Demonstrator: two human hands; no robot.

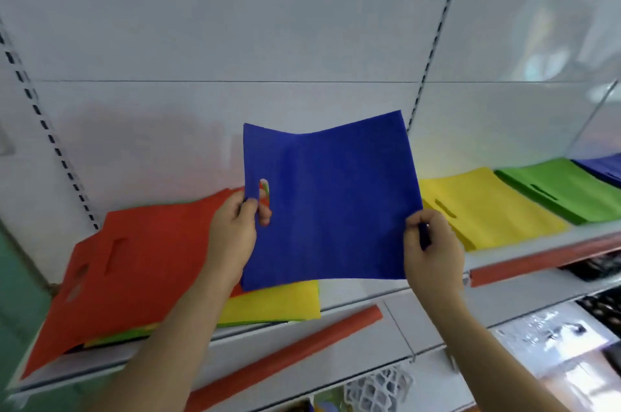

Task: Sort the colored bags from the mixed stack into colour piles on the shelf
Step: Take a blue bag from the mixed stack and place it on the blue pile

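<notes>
Left grip (235, 226) pinching handle-slot edge, right grip (430, 243) pinching opposite edge of flat blue bag (331, 203), matte fabric, held above mixed stack (268, 304). Red bags (141, 263) at left; yellow pile (487, 206), green pile (564, 186), blue pile (605, 168) along white shelf (524, 253), red strip-edged.

A white back panel (235, 42) carries black slotted upright strips (433, 42). Below the shelf, a white plastic mesh basket (379, 388) and blurred, possibly plastic-wrapped goods (554, 337).
</notes>
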